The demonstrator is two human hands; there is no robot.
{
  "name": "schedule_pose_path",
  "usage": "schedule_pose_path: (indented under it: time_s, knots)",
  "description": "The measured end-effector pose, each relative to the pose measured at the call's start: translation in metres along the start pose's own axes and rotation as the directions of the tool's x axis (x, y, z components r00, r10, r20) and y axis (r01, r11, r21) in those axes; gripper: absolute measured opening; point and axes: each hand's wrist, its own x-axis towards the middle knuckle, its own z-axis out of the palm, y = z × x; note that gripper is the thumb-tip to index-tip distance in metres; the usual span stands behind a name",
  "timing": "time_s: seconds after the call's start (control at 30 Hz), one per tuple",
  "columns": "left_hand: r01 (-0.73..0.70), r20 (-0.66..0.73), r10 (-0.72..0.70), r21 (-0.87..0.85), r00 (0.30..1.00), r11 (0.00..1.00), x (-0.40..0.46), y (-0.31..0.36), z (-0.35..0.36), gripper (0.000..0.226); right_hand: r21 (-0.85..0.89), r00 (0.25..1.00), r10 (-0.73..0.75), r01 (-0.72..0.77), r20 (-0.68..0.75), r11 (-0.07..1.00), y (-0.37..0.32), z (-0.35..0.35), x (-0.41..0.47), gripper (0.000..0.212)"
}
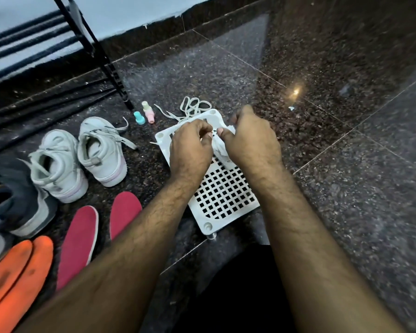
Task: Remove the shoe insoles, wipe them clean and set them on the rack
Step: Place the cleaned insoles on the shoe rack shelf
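Both hands, left hand [190, 143] and right hand [250, 138], pinched a soft white wipe [222, 150] over the rack [226, 195]. The red insoles [78, 243] looked light and floppy, best lifted mid-length.

1. Red insoles [78, 243]: a pair flat on the floor, side by side, one partly hidden by an arm.
2. Orange insoles [17, 270]: two touching, smudged dark, at the left edge.
3. Rack [222, 195]: white grid panel flat on the floor.
4. Cloth [222, 146]: white, crumpled, held by both hands over the rack.
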Motion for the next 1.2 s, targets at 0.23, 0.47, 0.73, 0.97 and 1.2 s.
schedule_pose_path:
  time_s: [0.23, 0.47, 0.73, 0.97, 1.2]
  knots:
    - [0.079, -0.039, -0.076, 0.071, 0.996, 0.994, -0.034, 0.000, -0.063, 0.023, -0.034, 0.987, -0.143, 0.145, 0.071, 0.989, -0.030, 0.015, -0.036, 0.032]
    - [0.143, -0.100, -0.133, 0.101, 0.986, 0.985, -0.102, -0.035, -0.139, 0.026, -0.050, 0.899, -0.378, 0.398, 0.223, 0.916, -0.068, 0.043, -0.117, 0.036]
    - [0.285, -0.147, -0.258, 0.206, 0.955, 0.936, -0.194, -0.102, -0.218, 0.018, -0.088, 0.778, -0.540, 0.592, 0.320, 0.801, -0.097, 0.088, -0.194, 0.043]
    - [0.479, -0.162, -0.460, 0.100, 0.873, 0.872, -0.252, -0.148, -0.244, 0.019, -0.075, 0.714, -0.567, 0.647, 0.412, 0.759, -0.102, 0.125, -0.245, 0.039]
    - [0.651, -0.152, -0.634, 0.110, 0.758, 0.751, -0.244, -0.161, -0.246, 0.026, -0.022, 0.718, -0.543, 0.611, 0.436, 0.791, -0.116, 0.163, -0.284, 0.037]
